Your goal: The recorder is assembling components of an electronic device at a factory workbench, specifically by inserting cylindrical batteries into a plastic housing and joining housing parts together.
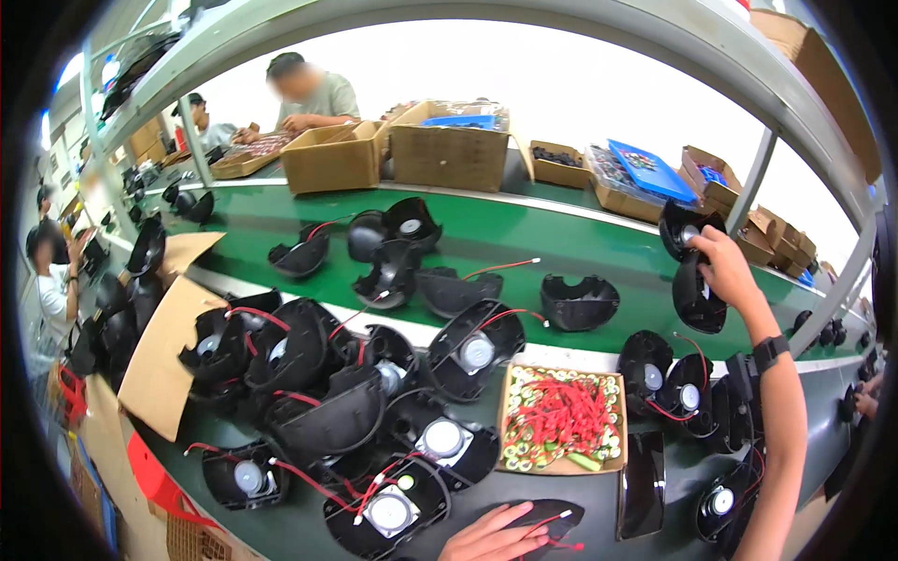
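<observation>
At the lower edge, my left hand (491, 538) has its fingers across a curved black plastic shell (559, 512), gripping its left side; thin red wires with small connectors lie over the shell. My right hand (722, 262) reaches far out to the right over the green belt. Its fingers close on a black plastic shell (675, 222) with a silver round speaker in it. Another curved black part (699, 297) hangs or stands just below those fingers; whether the two are joined, I cannot tell. A carton (508, 458) of red wire bundles and small round pieces stands between my hands.
Many black shells with speakers (388, 512) crowd the left; more (689, 397) sit right. A dark glossy panel (642, 486) lies beside the carton. Behind the green belt (505, 234) stand cardboard boxes (449, 159) and a blue tray (650, 168). A metal post (756, 173) rises right. Co-workers (318, 98) sit opposite.
</observation>
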Demonstrator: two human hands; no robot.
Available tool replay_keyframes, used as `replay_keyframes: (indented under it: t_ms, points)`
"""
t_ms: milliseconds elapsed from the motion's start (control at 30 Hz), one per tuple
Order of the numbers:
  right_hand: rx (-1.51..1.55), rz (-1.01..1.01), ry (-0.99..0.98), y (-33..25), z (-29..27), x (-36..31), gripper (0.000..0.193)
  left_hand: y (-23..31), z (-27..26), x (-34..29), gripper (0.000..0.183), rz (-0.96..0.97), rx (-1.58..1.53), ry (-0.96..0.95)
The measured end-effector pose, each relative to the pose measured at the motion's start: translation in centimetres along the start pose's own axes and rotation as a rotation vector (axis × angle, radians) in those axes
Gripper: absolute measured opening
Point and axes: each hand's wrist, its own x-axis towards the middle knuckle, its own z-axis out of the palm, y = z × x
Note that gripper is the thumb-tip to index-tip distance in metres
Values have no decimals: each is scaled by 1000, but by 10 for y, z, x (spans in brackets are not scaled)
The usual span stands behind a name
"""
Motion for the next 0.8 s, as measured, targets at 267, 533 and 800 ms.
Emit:
replay_keyframes:
  t_ms: [267, 533, 800]
  points:
    - [308, -238, -66, -148, -86, 18, 35, 13, 6, -10, 48, 95, -34, 62]
    - [558, -509, -7, -312, -117, 70, 40, -2, 28, -28, 49, 119, -37, 94]
    - [308, -578, -162, -516, -101, 113, 36, -1, 20, -31, 45, 205, -55, 113]
